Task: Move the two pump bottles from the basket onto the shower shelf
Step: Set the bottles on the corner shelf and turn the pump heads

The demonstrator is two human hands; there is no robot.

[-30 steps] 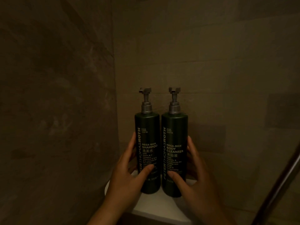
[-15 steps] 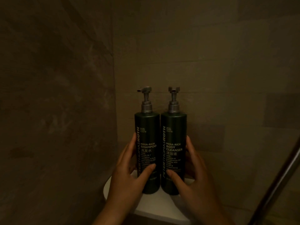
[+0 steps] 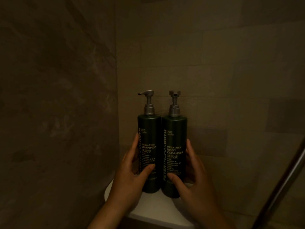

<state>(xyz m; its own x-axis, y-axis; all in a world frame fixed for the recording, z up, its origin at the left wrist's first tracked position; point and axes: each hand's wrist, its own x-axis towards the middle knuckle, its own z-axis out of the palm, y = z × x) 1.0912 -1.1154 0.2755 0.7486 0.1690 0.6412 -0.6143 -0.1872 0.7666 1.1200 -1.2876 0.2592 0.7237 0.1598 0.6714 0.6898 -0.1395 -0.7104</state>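
Two dark green pump bottles stand upright, side by side and touching, on the white corner shower shelf [image 3: 158,212]. The shampoo bottle [image 3: 149,136] is on the left, its grey pump spout pointing left. The body cleanser bottle [image 3: 175,138] is on the right. My left hand [image 3: 132,184] wraps the lower part of the shampoo bottle, thumb across its front. My right hand [image 3: 193,187] grips the lower part of the body cleanser bottle the same way. The basket is out of view.
Brown tiled walls meet in the corner right behind the bottles. A metal rail [image 3: 283,184] runs diagonally across the lower right. The light is dim.
The shampoo bottle's pump head has turned so its spout now points left. Both hands stay on the bottles, which remain on the shelf.
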